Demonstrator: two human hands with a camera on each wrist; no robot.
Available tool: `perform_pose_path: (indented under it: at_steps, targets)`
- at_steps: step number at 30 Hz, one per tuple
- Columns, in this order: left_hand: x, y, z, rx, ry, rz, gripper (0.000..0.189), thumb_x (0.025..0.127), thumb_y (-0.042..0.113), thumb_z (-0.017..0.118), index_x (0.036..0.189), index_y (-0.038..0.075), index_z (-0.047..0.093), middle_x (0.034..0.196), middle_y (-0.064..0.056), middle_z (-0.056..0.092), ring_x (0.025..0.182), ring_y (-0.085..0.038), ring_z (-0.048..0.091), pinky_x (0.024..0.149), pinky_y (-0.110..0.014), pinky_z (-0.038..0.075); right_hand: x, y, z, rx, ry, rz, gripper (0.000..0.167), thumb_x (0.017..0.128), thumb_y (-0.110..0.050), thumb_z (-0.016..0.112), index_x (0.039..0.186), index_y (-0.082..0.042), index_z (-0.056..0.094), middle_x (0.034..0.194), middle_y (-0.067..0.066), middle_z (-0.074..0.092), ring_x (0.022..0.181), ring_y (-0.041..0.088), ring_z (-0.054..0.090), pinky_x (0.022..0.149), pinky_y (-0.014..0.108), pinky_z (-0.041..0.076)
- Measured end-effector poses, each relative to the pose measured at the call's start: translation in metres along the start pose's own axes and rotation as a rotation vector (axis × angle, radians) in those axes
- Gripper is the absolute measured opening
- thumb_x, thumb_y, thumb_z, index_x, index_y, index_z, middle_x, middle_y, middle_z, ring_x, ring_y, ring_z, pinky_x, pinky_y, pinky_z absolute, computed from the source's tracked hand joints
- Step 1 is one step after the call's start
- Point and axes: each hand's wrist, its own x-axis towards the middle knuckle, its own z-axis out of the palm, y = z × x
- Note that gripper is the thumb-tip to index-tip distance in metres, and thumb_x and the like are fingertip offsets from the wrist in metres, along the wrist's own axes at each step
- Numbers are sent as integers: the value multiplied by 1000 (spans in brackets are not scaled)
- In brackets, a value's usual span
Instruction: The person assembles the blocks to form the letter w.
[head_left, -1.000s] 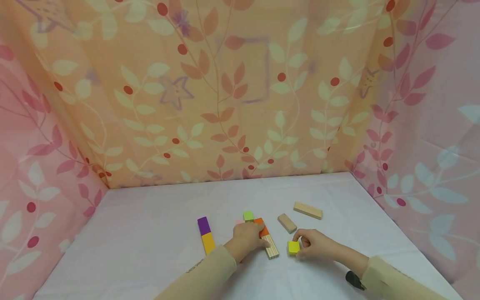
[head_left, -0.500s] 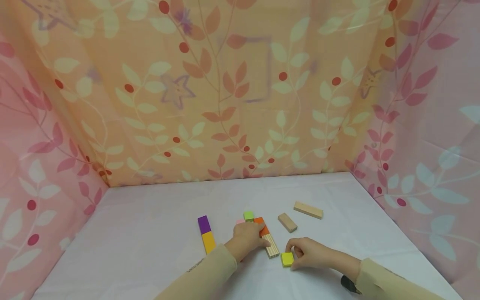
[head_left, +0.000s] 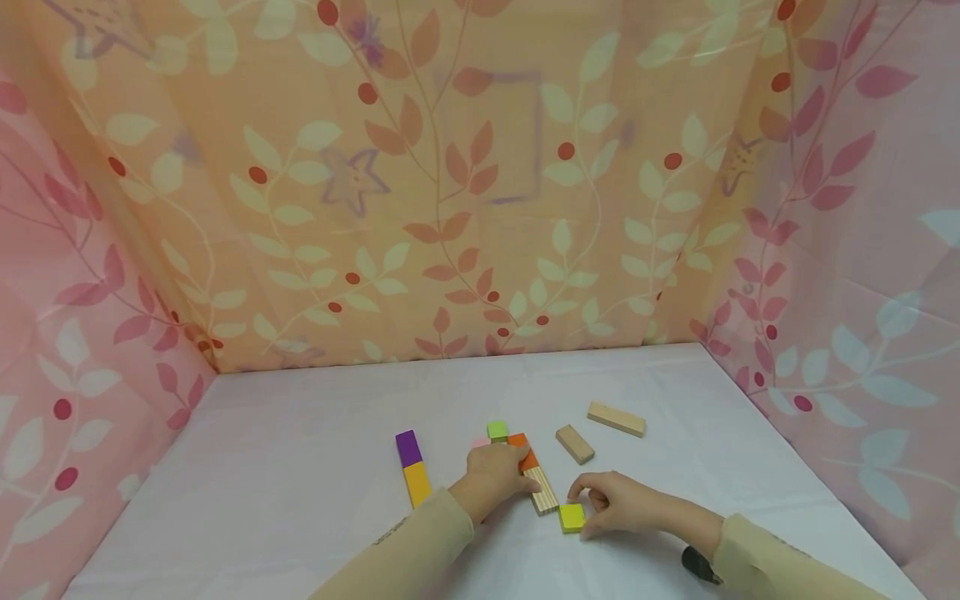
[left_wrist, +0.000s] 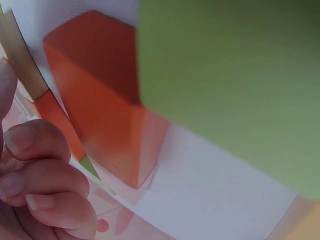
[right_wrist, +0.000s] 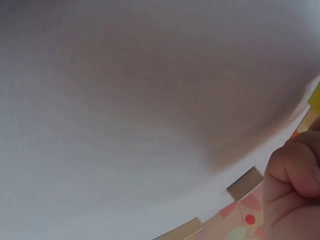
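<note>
My left hand [head_left: 495, 471] rests over a row of blocks in the head view. One fingertip touches the orange block [head_left: 522, 450] and another the striped wooden block [head_left: 543, 493]; in the left wrist view its other fingers [left_wrist: 55, 187] are bent. Between thumb and index finger my right hand [head_left: 622, 502] pinches a yellow cube [head_left: 572, 518], right at the near end of the striped block. A light green block [head_left: 497, 431] tops the row, beside a partly covered pink block [head_left: 480, 442]. Under the left wrist stands a larger orange-red block [left_wrist: 100, 100], hidden from the head view.
Left of the hands lie a purple block [head_left: 408, 448] and a yellow-orange block [head_left: 417, 485], end to end. Two plain wooden blocks, a short one [head_left: 574, 444] and a long one [head_left: 617, 419], lie right. A black object [head_left: 700, 564] sits under the right forearm. Floral curtains [head_left: 450, 208] enclose the table.
My right hand has slid the yellow cube left and nearer to me, up to the end of the striped block. The left hand stays in place.
</note>
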Motion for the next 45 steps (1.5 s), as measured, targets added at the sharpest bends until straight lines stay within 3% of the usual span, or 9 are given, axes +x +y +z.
perform_pose_path:
  at_steps: [7, 13, 18, 26, 45]
  targets:
    - [-1, 1, -2, 10, -5, 0, 68, 75, 60, 73, 135, 30, 60, 113, -1, 69, 96, -16, 64, 67, -31, 48, 4, 12, -19, -9, 78, -13, 42, 84, -14, 77, 121, -5, 60, 62, -9, 40, 55, 3, 37, 54, 20, 33]
    - [-2, 0, -2, 7, 4, 6, 68, 75, 60, 73, 134, 29, 61, 111, -1, 70, 92, -15, 64, 66, -30, 47, 11, 23, -41, 8, 124, 39, 62, 84, -13, 76, 138, 0, 49, 62, -5, 41, 55, 6, 37, 52, 20, 31]
    - [0, 0, 0, -3, -11, -6, 69, 75, 60, 74, 135, 29, 59, 113, -2, 69, 92, -16, 63, 65, -30, 48, 19, 33, -55, 13, 93, 49, 72, 85, -10, 75, 145, 3, 38, 63, -4, 42, 56, 8, 38, 52, 20, 32]
    - [2, 0, 4, -17, -14, -17, 68, 75, 59, 74, 135, 28, 60, 113, -3, 69, 94, -18, 64, 70, -31, 50, 36, 45, -67, -21, 29, 85, 80, 85, -14, 75, 151, -3, 31, 63, -4, 41, 56, 9, 38, 53, 20, 31]
    - [-1, 1, 4, -20, 1, -14, 68, 75, 58, 75, 134, 28, 61, 112, -3, 69, 96, -18, 64, 70, -32, 50, 51, 43, -72, -108, -16, 164, 76, 82, -20, 80, 148, -12, 42, 64, -4, 43, 59, 10, 39, 58, 22, 32]
